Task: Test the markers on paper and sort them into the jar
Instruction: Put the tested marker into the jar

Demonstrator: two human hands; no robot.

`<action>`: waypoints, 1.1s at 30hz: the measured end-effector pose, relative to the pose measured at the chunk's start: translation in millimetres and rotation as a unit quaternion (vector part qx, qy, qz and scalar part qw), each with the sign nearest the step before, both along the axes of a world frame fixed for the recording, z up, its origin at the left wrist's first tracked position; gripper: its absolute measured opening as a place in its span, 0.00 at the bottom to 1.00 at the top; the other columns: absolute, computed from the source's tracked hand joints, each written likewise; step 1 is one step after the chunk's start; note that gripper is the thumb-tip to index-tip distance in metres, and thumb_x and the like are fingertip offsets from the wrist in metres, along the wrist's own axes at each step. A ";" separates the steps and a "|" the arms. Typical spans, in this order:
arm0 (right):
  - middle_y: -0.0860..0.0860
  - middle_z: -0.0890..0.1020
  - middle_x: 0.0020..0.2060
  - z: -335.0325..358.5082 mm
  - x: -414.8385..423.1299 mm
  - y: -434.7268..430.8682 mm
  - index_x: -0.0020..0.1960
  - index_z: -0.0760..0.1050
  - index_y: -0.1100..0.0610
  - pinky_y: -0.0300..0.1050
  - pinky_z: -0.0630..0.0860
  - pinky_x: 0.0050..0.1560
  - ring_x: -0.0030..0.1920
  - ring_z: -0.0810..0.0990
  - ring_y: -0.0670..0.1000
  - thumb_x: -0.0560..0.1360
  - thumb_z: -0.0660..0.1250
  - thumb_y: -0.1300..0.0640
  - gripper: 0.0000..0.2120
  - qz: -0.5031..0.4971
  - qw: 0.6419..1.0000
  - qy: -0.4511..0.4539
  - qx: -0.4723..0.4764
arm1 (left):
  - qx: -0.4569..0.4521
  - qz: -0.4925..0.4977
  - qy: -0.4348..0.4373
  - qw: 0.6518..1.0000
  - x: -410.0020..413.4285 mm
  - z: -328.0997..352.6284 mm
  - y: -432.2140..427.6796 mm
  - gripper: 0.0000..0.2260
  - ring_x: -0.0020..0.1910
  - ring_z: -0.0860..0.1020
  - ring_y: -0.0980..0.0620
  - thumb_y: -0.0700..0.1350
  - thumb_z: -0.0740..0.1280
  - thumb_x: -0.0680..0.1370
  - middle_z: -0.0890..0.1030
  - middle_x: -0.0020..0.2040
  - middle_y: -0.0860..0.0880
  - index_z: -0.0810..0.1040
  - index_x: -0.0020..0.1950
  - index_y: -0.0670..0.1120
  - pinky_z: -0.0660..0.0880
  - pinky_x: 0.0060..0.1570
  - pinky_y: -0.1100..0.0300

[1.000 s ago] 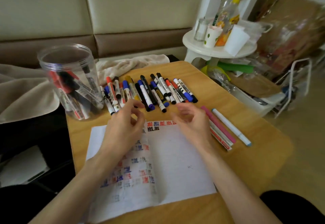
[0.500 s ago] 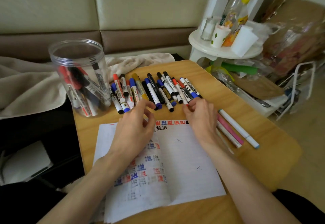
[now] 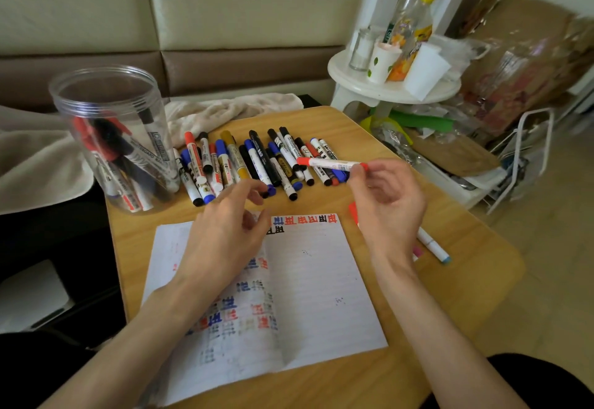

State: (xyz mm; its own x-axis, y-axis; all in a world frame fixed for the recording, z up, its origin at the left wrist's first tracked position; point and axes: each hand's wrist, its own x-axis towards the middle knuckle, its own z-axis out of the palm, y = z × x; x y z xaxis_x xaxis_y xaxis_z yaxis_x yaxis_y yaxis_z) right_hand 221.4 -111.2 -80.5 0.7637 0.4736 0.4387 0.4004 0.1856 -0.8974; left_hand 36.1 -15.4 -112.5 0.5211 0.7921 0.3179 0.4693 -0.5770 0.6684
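Red marker (image 3: pixel 328 162) is pinched at its tail by the fingers of the right hand (image 3: pixel 385 203). It's lying sideways over the marker pile (image 3: pixel 257 164), cap aimed at the left hand (image 3: pixel 221 232), which is loose, empty and close by.

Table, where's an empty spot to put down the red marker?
Bare wood right of the paper, nearer you than the white pen, and a strip between the jar and the paper's left edge. Crowded: the marker row behind the paper.
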 end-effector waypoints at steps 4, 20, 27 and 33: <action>0.56 0.88 0.42 11.2 -3.4 -17.0 0.51 0.82 0.60 0.40 0.82 0.42 0.41 0.87 0.52 0.78 0.73 0.63 0.03 0.085 0.987 0.138 -0.009 | 0.044 -0.042 -0.022 0.998 -1.5 6.1 -7.4 0.25 0.49 0.77 0.60 0.56 0.67 0.79 0.72 0.62 0.60 0.68 0.76 0.56 0.77 0.49 0.59; 0.58 0.88 0.42 -4.4 -25.9 -34.6 0.50 0.85 0.60 0.47 0.83 0.49 0.45 0.88 0.57 0.77 0.75 0.54 0.09 0.203 0.956 0.186 -0.104 | 0.073 -0.142 -0.027 0.987 0.6 8.3 -23.8 0.13 0.41 0.77 0.57 0.56 0.61 0.83 0.78 0.40 0.60 0.81 0.55 0.51 0.72 0.40 0.65; 0.56 0.88 0.42 -3.7 -23.6 -32.4 0.48 0.85 0.58 0.46 0.84 0.54 0.46 0.88 0.54 0.77 0.74 0.54 0.07 0.219 0.955 0.168 -0.110 | 0.020 -0.143 -0.029 0.989 -1.5 11.1 -23.7 0.14 0.34 0.76 0.54 0.57 0.58 0.82 0.78 0.35 0.55 0.80 0.49 0.52 0.71 0.35 0.58; 0.55 0.88 0.43 -3.8 -17.4 -28.9 0.51 0.84 0.58 0.43 0.83 0.54 0.46 0.88 0.52 0.74 0.74 0.53 0.10 0.260 0.948 0.147 -0.105 | -0.056 -0.182 -0.027 0.981 -4.3 16.7 -17.3 0.13 0.34 0.74 0.51 0.55 0.59 0.83 0.77 0.34 0.53 0.77 0.42 0.54 0.71 0.35 0.58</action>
State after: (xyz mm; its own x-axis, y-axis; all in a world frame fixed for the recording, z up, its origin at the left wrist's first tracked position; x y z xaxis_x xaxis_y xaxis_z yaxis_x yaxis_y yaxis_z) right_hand 204.0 -140.1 -84.3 0.4772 0.8734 0.0974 0.0302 0.0944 -0.9951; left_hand 31.9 -32.7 -95.8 0.7607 0.5885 0.2740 0.2086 -0.6213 0.7553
